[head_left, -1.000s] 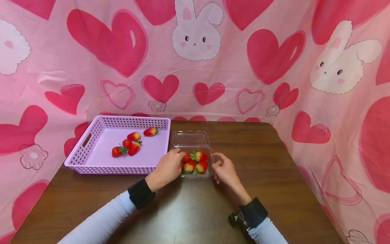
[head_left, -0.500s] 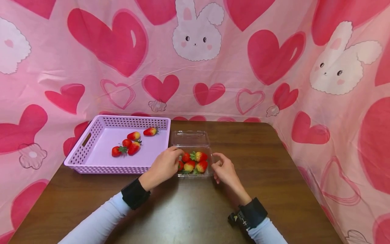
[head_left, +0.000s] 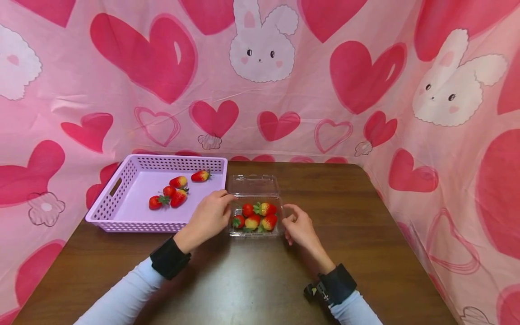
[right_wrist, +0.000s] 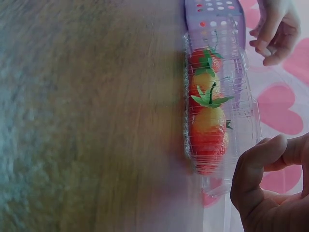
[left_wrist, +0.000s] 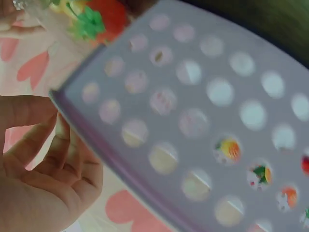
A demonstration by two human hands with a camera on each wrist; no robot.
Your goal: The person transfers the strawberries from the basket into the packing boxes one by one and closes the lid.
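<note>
Strawberries (head_left: 257,216) fill clear crinkled plastic clamshell (head_left: 255,230) between both hands.

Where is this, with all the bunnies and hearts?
Probably a small tabletop booth set up for sorting: a brown table walled in by a bunny-and-heart cloth, with a purple basket and a clear box of strawberries.

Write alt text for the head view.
A person's left hand and right hand flank an open clear clamshell box of strawberries on a dark wooden table. To its left sits a lilac perforated basket holding five more strawberries.
</note>
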